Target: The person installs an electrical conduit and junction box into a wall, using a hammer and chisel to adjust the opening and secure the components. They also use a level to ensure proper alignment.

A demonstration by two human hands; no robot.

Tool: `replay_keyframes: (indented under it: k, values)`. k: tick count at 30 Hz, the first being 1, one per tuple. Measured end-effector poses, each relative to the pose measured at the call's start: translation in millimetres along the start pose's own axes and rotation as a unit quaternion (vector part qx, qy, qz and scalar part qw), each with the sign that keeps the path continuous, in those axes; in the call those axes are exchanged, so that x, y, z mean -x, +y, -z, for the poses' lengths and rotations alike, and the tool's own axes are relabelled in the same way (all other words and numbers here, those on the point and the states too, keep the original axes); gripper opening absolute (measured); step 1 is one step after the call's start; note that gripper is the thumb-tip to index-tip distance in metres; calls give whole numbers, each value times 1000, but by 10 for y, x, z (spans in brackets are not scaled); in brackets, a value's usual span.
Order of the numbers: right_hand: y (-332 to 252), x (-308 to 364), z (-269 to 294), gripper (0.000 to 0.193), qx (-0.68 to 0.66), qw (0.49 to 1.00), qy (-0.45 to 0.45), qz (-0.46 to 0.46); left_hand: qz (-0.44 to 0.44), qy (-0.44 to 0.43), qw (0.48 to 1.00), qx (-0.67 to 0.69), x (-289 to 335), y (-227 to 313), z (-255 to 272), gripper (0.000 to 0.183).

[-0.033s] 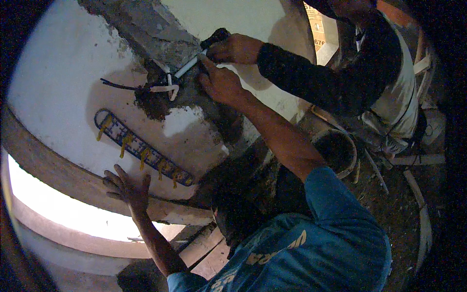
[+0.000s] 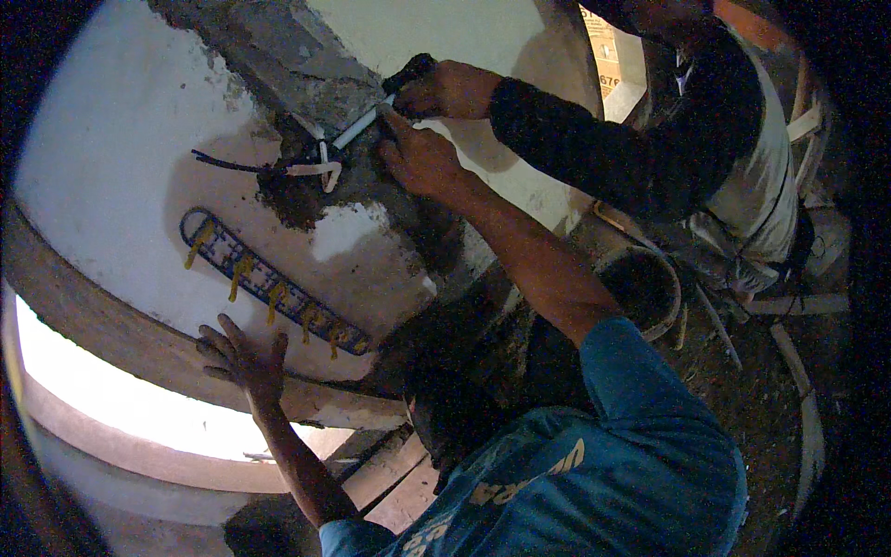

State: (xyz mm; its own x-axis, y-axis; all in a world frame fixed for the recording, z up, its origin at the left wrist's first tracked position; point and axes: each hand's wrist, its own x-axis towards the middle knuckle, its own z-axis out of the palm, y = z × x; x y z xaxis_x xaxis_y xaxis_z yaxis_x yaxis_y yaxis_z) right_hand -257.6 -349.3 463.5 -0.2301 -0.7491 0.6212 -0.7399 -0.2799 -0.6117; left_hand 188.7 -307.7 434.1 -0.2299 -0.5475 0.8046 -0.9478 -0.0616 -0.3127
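Two co-workers in view, three hands between them: two from the worker in the blue shirt [image 2: 594,464], one from the worker in the dark sleeve [image 2: 594,158]. One straight white pipe [image 2: 357,128], slanting across the dug-out patch in the wall [image 2: 102,158]; one white bent piece [image 2: 316,170] near its lower end, dark wires [image 2: 227,164] running out leftward. One blue rack [image 2: 258,272] on the wall below, five yellow strips [image 2: 235,283] countable along it. One round tub [image 2: 672,302] at right. Against the earlier frame: nearly identical; the sleeved arm and its hand sit a touch higher, that worker's upper body slightly shifted; pipe, rack and the blue-shirted worker's hands match. Pose: the upper bare hand [image 2: 422,160] reaches up on a long, nearly straight arm, index finger extended against the pipe's upper part, other fingers bent. The lower bare hand [image 2: 246,360] is spread just below the rack, holding nothing. The sleeved hand [image 2: 455,90] comes in from the right, fingers curled at the pipe's top beside a black item [image 2: 410,70]; exact grip cannot be told. Wearer's own hands outside the view, finger state unknown.
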Motion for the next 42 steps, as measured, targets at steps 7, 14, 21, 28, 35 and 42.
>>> replay_keyframes:
  k: [7,14,21,28,35,42]
  values:
    - [-15,-57,-10,62,11,999,-36,-27,27,-19,999,13,-8,52,66,119]
    - [-19,-35,-18,63,-5,1000,-17,-3,26,-30,999,11,-10,80,152,120]
    - [-22,-22,99,67,-18,999,-34,-29,43,-45,996,-66,-120,174,237,124]
    - [-40,-35,190,66,-22,997,-68,-21,97,-163,981,-41,-146,216,334,123]
    - [-7,-31,136,67,-37,999,-21,-18,55,-92,994,0,-56,140,240,123]
    - [29,-98,62,64,-41,999,-12,-10,39,-67,997,10,-40,112,213,121]
